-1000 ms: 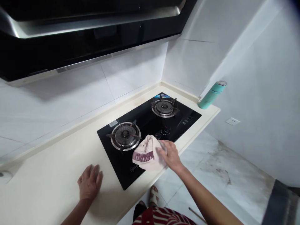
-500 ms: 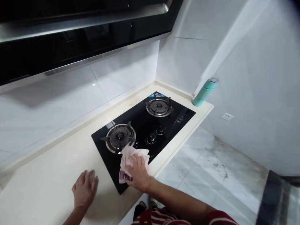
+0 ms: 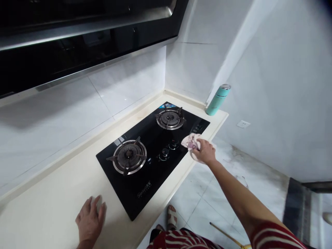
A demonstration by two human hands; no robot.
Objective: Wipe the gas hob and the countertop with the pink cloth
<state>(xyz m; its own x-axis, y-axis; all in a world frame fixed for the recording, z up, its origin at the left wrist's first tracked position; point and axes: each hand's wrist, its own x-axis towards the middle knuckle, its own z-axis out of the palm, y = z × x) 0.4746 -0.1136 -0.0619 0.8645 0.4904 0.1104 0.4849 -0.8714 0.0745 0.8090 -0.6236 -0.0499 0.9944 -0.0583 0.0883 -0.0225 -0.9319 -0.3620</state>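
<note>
Bunched under my right hand (image 3: 205, 151) is a pale pink cloth (image 3: 191, 141) with a purple patch. It lies over the front right edge of the black glass gas hob (image 3: 140, 193), right of the two control knobs (image 3: 164, 154), and part of it reaches past the counter's front edge. My fingers are closed on the cloth. My left hand (image 3: 90, 218) rests on the cream countertop (image 3: 62, 193), left of the hob, fingers spread and holding nothing. The hob has a left burner (image 3: 129, 156) and a right burner (image 3: 170, 117), both with dark pan supports.
A turquoise flask (image 3: 218, 101) stands at the counter's right end by the wall. Above hangs a black range hood (image 3: 85, 45). A wall socket (image 3: 243, 124) is low on the right. A thin stick (image 3: 224, 233) lies near the tiled floor by my feet.
My right hand has carried the cloth from the hob's front left, by the left burner, to its front right edge. Brand lettering on the glass is now uncovered. My left hand stays on the counter.
</note>
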